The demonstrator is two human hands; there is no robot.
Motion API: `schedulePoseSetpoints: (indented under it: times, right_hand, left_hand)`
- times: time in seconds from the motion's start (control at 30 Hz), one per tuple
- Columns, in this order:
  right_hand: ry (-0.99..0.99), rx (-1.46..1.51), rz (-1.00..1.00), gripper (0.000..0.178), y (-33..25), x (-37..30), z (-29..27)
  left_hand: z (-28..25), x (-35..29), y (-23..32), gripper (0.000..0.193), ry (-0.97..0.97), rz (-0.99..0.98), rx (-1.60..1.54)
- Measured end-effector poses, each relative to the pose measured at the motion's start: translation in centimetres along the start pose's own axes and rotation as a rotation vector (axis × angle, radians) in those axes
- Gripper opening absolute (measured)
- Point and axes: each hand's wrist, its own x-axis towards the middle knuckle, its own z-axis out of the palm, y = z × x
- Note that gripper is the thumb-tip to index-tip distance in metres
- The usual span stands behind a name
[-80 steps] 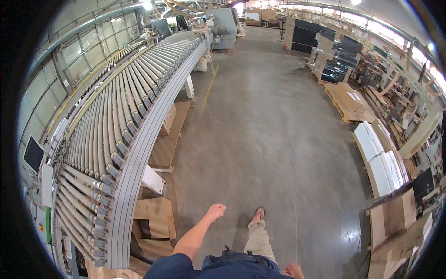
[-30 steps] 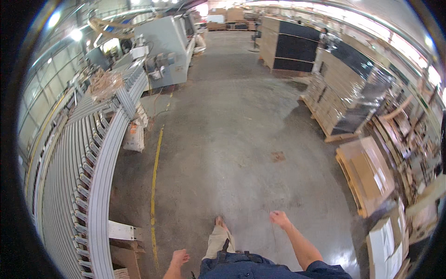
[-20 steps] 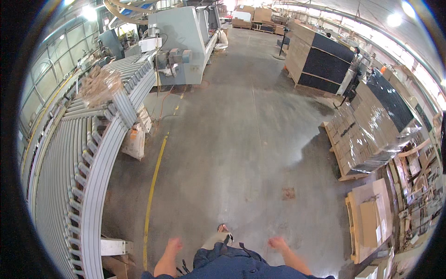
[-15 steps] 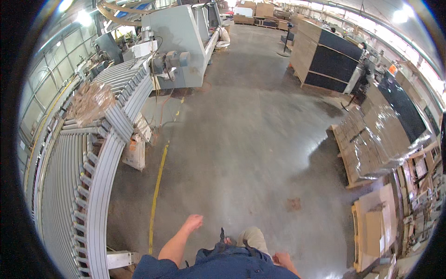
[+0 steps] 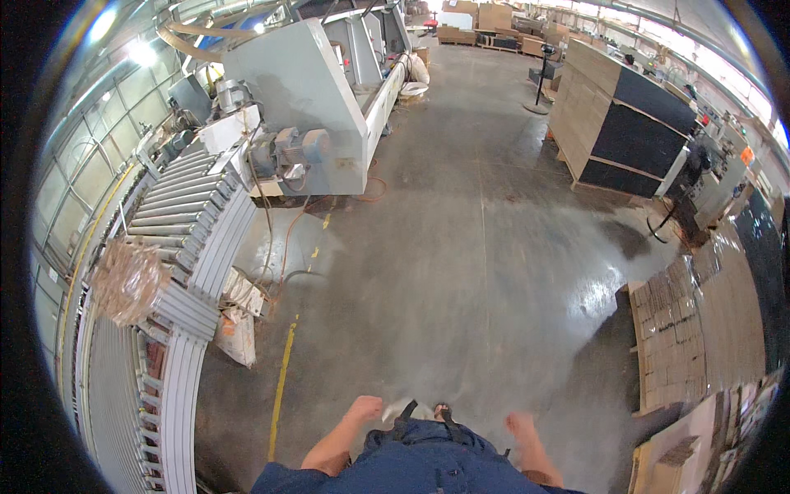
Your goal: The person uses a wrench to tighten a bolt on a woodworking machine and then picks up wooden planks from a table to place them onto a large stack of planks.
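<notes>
My left hand (image 5: 364, 407) swings in front of my body at the lower edge, its fingers curled in and nothing visible in them. On the other side my right hand (image 5: 518, 424) hangs over the floor; motion smears its fingers, so their closure is unclear. Neither hand touches anything around it. Between them are the front of my dark blue shirt (image 5: 411, 465) and one of my shoes (image 5: 442, 409) on the grey concrete floor (image 5: 428, 288).
Left stands a roller conveyor (image 5: 185, 387) with a crumpled bundle of plastic wrap (image 5: 130, 280) on it, and a white sack (image 5: 239, 333) beside it. A large grey machine (image 5: 300, 90) lies ahead. Stacked boards (image 5: 584, 107) and a wrapped pallet load (image 5: 683, 329) line the right. A yellow line (image 5: 284, 383) marks the floor.
I have walked forward: the grey machine and board stacks look nearer, and the conveyor bundle has slid down the picture. My right hand has swung up into fuller view.
</notes>
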Motion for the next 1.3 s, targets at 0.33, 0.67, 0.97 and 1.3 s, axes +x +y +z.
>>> schedulePoseSetpoints:
  times: [0.33, 0.67, 0.97, 1.3]
  right_hand:
    - [0.116, 0.394, 0.055, 0.023, -24.8, 47.1, -18.3]
    - [-0.221, -0.317, 0.085, 0.032, -24.4, 60.4, -23.5]
    - [-0.181, 0.045, -0.078, 0.030, -36.3, 88.1, -34.5]
    - [0.144, 0.724, 0.247, 0.030, -65.5, 129.4, -48.6]
  left_hand:
    - [-14.7, 22.1, -16.6, 0.025, 0.001, -0.816, -0.259]
    - [-38.7, 69.9, -25.4, 0.028, 0.342, -0.842, -1.100]
    - [-52.9, 99.3, -37.3, 0.021, 0.400, -0.825, -1.008]
    - [-81.3, 124.6, -62.0, 0.035, 0.816, -0.899, -0.476]
